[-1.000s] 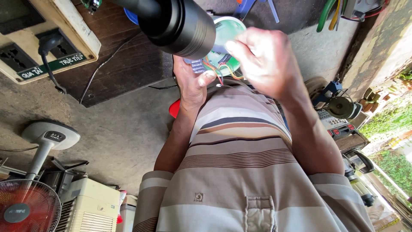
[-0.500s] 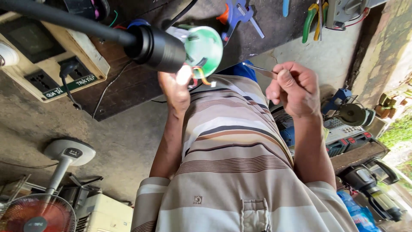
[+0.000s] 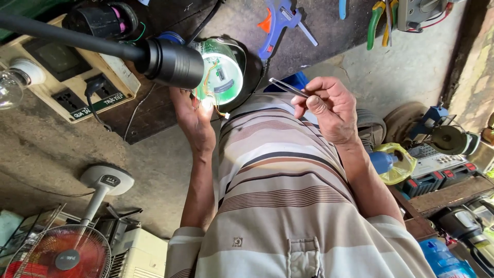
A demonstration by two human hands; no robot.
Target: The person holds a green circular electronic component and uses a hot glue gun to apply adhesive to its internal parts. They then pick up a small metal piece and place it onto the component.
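Observation:
My left hand (image 3: 194, 116) holds up a round device with a green circuit board (image 3: 221, 72) and thin coloured wires, lit from the left by a black lamp head (image 3: 172, 63). To the right of the board, and apart from it, my right hand (image 3: 329, 108) pinches metal tweezers (image 3: 288, 87) whose tips point left toward it. My striped shirt (image 3: 288, 195) fills the lower middle of the view.
A wooden socket box (image 3: 77, 77) with a bare bulb (image 3: 10, 87) stands at the left. A blue glue gun (image 3: 280, 20) and pliers (image 3: 381, 20) lie at the top. A red fan (image 3: 62, 252) is at the lower left, power tools (image 3: 442, 154) at the right.
My right hand has drawn away from the board to the right, now showing the tweezers. The left hand still holds the round device under the lamp.

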